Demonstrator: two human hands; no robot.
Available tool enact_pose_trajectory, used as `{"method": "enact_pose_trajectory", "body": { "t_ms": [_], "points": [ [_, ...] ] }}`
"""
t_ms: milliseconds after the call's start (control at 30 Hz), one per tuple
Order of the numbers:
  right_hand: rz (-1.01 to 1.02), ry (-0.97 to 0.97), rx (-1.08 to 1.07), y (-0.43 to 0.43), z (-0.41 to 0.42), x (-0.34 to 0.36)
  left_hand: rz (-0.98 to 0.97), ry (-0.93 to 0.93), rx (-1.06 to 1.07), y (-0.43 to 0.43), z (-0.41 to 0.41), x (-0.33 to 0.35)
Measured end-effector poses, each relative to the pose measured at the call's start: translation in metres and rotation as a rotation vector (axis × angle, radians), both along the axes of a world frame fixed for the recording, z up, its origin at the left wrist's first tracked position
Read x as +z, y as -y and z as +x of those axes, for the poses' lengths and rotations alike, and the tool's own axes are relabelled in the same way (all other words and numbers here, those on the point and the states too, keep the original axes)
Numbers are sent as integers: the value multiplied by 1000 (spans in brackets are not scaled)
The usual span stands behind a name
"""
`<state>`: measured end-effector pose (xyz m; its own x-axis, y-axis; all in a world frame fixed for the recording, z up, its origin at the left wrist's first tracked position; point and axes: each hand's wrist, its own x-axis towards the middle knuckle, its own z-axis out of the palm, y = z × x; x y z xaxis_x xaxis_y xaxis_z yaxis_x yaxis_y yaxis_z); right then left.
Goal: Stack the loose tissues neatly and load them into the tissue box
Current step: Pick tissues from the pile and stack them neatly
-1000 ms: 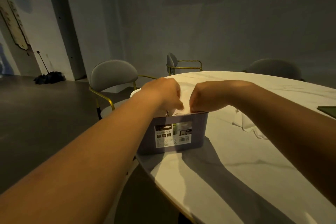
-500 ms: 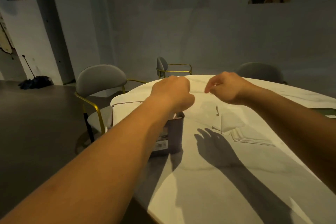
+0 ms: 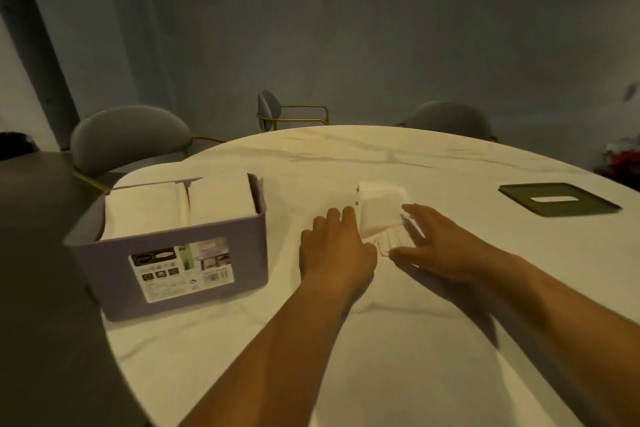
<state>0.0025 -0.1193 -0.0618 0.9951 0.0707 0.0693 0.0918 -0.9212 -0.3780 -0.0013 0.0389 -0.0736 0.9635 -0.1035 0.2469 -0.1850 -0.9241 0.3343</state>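
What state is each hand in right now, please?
Left hand: open, fingers at the loose tissues, holding nothing.
Right hand: open, at the tissues' other side, holding nothing.

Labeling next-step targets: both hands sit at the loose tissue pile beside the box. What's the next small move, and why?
Probably press both hands inward to square the loose tissues before lifting. The left hand and right hand lie open, flanking them, and their near edges look fanned out. The tissue box stands open to the left, tissues already inside.
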Motion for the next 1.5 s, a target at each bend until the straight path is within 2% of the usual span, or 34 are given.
{"method": "enact_pose_trajectory", "body": {
  "t_ms": [133, 333, 500, 567, 633, 700, 767, 967, 1100, 1200, 1267, 1333, 1500],
  "points": [
    [45, 191, 27, 8, -7, -13, -53, 22, 9, 8, 16, -7],
    [215, 75, 36, 29, -1, -15, -85, 56, 15, 21, 33, -9],
    [344, 106, -4, 34, 5, -13, -78, 74, 60, 22, 43, -12],
    [428, 146, -53, 37, 7, -12, -299, 83, 99, 21, 41, -6],
    [492, 201, -140, 41, 9, -11, -743, 29, 174, 21, 39, 2],
    [546, 269, -225, 44, 10, -9, -1207, -102, 186, 19, 35, 10],
    [601, 327, -253, 44, 10, -7, -1440, -207, 137, 17, 30, 16],
    [603, 319, -100, 26, 3, -5, -1654, -335, 65, 27, 23, 33],
    [489, 223, -275, 41, 7, -1, -1780, -427, 108, 26, 26, 28],
    [233, 20, -435, 54, 12, -1, -1801, -472, 93, 19, 30, 25],
    [117, -5, -487, 56, 15, -1, -1831, -469, 73, 16, 31, 22],
    [131, 6, -478, 54, 15, -1, -1857, -469, 74, 15, 31, 21],
    [349, -6, -356, 48, 9, 0, -1994, -522, 52, 15, 27, 20]
  ]
}}
